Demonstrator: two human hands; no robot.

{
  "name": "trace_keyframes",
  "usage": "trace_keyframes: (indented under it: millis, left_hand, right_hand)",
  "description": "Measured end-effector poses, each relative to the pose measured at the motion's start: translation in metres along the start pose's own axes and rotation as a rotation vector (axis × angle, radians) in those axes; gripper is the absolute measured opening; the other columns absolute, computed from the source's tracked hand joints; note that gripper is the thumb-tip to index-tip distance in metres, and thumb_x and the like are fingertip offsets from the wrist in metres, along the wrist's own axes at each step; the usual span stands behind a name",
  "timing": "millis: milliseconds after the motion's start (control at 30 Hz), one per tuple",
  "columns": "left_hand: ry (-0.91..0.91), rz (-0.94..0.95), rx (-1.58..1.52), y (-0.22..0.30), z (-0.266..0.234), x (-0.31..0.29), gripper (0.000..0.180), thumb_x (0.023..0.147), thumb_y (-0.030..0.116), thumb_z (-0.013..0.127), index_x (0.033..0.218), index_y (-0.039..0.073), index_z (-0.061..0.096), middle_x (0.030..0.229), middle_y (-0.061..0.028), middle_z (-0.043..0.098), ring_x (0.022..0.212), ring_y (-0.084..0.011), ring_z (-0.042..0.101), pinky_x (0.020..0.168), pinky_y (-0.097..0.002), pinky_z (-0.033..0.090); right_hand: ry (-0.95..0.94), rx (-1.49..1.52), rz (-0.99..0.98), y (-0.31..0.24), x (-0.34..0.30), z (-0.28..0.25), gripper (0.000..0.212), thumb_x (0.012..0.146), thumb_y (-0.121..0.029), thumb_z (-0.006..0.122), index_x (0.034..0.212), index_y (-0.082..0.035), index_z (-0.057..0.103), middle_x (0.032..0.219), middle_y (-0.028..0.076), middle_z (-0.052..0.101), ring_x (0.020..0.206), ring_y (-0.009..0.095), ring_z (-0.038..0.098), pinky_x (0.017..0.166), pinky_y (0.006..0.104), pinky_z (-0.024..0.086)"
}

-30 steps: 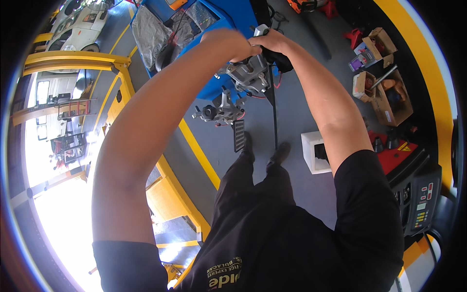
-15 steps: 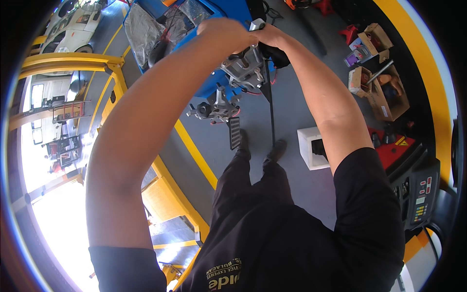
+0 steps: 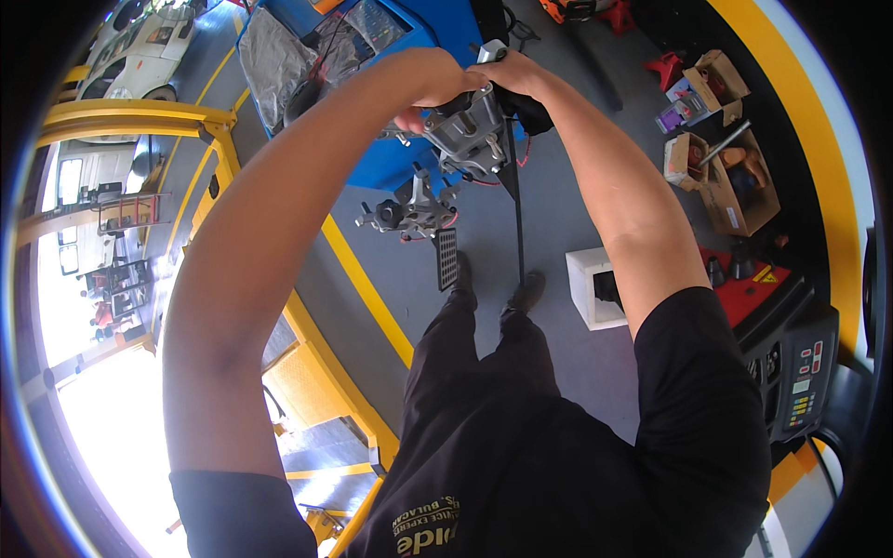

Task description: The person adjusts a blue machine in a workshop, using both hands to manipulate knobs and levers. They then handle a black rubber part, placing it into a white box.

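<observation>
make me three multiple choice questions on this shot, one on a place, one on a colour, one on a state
1. Where is the white box?
A. on the floor right of the shoes
B. on the blue bench
C. in a hand

2. What colour are the floor lines?
A. red
B. yellow
C. green

3. How are the hands on the metal part?
A. both off it
B. left only
C. both holding it

Answers: 1 A, it sits on grey floor beside the shoes. 2 B, the stripe is yellow. 3 C, the left hand and right hand both grip it.

A vehicle repair workshop: yellow lift posts [image 3: 139,121], a blue workbench [image 3: 409,37], parked white car [image 3: 139,56], grey painted floor [image 3: 558,214].
</observation>
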State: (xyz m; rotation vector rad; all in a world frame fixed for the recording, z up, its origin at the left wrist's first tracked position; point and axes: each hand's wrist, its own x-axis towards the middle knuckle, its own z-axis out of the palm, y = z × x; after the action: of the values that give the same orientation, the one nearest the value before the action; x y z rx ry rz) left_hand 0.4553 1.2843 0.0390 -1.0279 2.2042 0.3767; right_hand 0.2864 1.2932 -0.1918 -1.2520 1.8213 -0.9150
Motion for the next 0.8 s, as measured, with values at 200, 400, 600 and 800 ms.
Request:
trace_keyframes:
  millis: [200, 400, 600, 800]
  left_hand:
    - [0.509, 0.529, 0.788, -0.008, 0.048, -0.007, 0.048, 0.088, 0.052, 0.074, 0.117, 0.015, 0.068, 0.128, -0.0132, 0.064, 0.116, -0.0278, 0.067, 0.093, -0.0469, 0.054]
    - [0.364, 0.328, 0.21, -0.013, 0.021, 0.022, 0.041, 0.095, 0.044, 0.068, 0.129, 0.023, 0.067, 0.127, -0.0123, 0.063, 0.106, -0.0275, 0.07, 0.085, -0.0445, 0.056]
    - [0.163, -0.002, 0.153, 0.002, 0.014, 0.016, 0.047, 0.088, 0.043, 0.076, 0.13, 0.023, 0.068, 0.109, -0.0123, 0.069, 0.092, -0.0299, 0.073, 0.073, -0.041, 0.058]
    - [0.638, 0.623, 0.593, -0.012, 0.034, -0.003, 0.049, 0.083, 0.039, 0.083, 0.126, 0.019, 0.069, 0.112, -0.019, 0.07, 0.097, -0.0321, 0.073, 0.077, -0.0439, 0.058]
  right_hand:
    - [-0.008, 0.018, 0.019, 0.006, -0.003, -0.002, 0.073, 0.073, -0.061, 0.079, 0.117, -0.003, 0.076, 0.116, 0.022, 0.074, 0.108, 0.035, 0.07, 0.095, 0.0394, 0.052]
    - [-0.067, 0.029, -0.01, 0.014, 0.014, 0.005, 0.076, 0.073, -0.062, 0.08, 0.118, -0.002, 0.076, 0.115, 0.022, 0.074, 0.108, 0.034, 0.07, 0.094, 0.0399, 0.052]
    - [-0.01, 0.041, -0.038, 0.008, 0.005, 0.002, 0.077, 0.071, -0.065, 0.081, 0.119, -0.004, 0.076, 0.116, 0.022, 0.074, 0.11, 0.035, 0.07, 0.096, 0.0403, 0.052]
    - [-0.032, -0.018, -0.027, 0.002, 0.001, -0.001, 0.078, 0.074, -0.065, 0.078, 0.12, -0.003, 0.075, 0.119, 0.023, 0.073, 0.113, 0.037, 0.069, 0.097, 0.0415, 0.051]
